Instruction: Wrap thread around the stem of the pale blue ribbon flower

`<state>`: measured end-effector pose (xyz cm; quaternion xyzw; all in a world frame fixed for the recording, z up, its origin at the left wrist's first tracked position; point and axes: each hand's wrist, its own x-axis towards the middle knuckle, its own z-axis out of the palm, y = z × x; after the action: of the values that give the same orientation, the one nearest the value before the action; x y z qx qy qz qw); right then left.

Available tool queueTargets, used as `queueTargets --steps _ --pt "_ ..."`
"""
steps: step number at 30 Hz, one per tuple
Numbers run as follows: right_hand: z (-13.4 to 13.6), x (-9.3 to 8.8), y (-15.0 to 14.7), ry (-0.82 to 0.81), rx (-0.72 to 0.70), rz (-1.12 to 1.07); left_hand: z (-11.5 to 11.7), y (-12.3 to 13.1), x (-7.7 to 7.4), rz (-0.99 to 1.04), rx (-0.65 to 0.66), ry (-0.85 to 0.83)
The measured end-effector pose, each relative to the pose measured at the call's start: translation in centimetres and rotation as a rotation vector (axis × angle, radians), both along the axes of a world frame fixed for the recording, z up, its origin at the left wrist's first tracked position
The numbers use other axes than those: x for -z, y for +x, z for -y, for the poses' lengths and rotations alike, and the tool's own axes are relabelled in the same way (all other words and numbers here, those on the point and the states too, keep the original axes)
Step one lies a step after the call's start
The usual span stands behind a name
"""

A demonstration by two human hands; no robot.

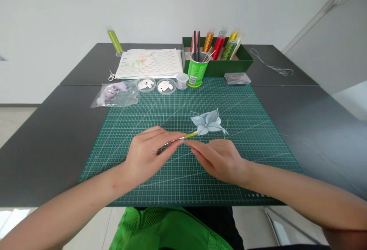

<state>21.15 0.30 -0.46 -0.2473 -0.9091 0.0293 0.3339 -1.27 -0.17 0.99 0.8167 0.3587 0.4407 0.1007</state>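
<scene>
A pale blue artificial flower (208, 122) with dark-edged petals lies sideways above the cutting mat (160, 118). Its stem (190, 135) is wrapped in yellow-green near the blossom, with bare silvery wire farther left. Between thumb and forefinger, my left hand (151, 148) pinches that stem. My right hand (219, 158) is closed just below the flower, its forefinger tip touching the stem at the end of the wrapped part. A thin green thread (227, 124) sticks up behind the right knuckles; the part inside the fingers is hidden.
Behind the mat stand a green can (196, 75) of sticks and a dark green box (243, 64) of thread spools. Two dishes of white petals (146, 85), a plastic bag (117, 94), small scissors (111, 75), stacked sheets (163, 64) and a clear case (237, 78) lie nearby.
</scene>
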Motion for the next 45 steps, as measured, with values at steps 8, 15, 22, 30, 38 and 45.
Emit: queueTargets --steps 8,15,22,30,38,45 --pt "0.3 -1.1 0.1 0.457 -0.007 0.239 0.3 0.4 0.1 -0.046 -0.066 -0.015" --pt "0.9 -3.7 0.6 0.631 -0.107 0.232 0.2 0.2 0.4 -0.144 -0.113 -0.041" --pt "0.0 -6.6 2.1 0.49 -0.119 0.19 0.4 0.2 0.7 -0.357 0.144 -0.005" --pt "-3.5 -5.1 2.7 0.034 -0.034 0.019 1.4 0.8 0.8 -0.436 0.331 0.105" --pt "-5.0 -2.7 2.4 -0.114 -0.073 -0.054 1.4 0.9 0.1 -0.357 0.4 -0.029" --pt "-5.3 -0.5 1.9 -0.246 -0.014 -0.02 1.3 0.5 -1.0 -0.218 0.405 0.025"
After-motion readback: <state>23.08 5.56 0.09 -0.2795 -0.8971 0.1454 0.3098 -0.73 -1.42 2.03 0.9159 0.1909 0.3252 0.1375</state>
